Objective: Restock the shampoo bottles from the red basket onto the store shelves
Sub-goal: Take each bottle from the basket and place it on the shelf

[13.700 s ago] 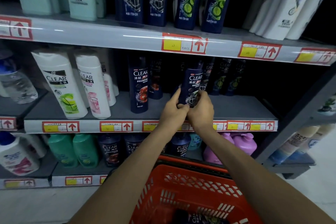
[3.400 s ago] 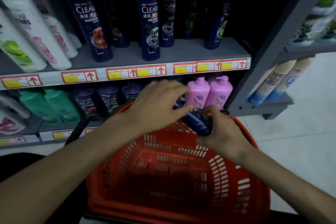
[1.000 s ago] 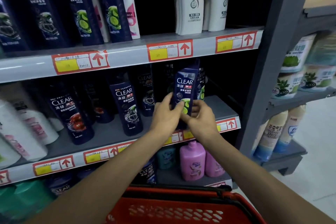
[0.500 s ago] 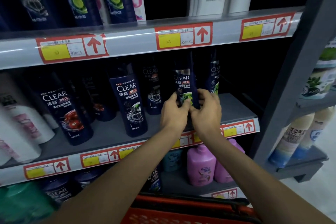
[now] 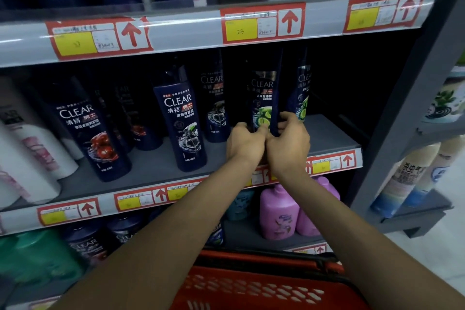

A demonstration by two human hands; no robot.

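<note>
A dark blue Clear shampoo bottle with a lime picture (image 5: 264,98) stands upright on the middle shelf (image 5: 332,136), deep between its neighbours. My left hand (image 5: 245,142) grips its lower left side and my right hand (image 5: 289,141) grips its lower right side. Its base is hidden behind my fingers. The red basket (image 5: 254,287) sits low in front of me, only its rim and black handle in view.
More dark blue Clear bottles (image 5: 182,121) line the middle shelf, white bottles (image 5: 32,148) at the left. Pink bottles (image 5: 276,211) and green ones (image 5: 37,257) fill the lower shelf. A grey upright (image 5: 407,98) bounds the shelf on the right.
Both hands have pushed the lime bottle further back on the middle shelf and lower, and the view has moved closer to the shelf.
</note>
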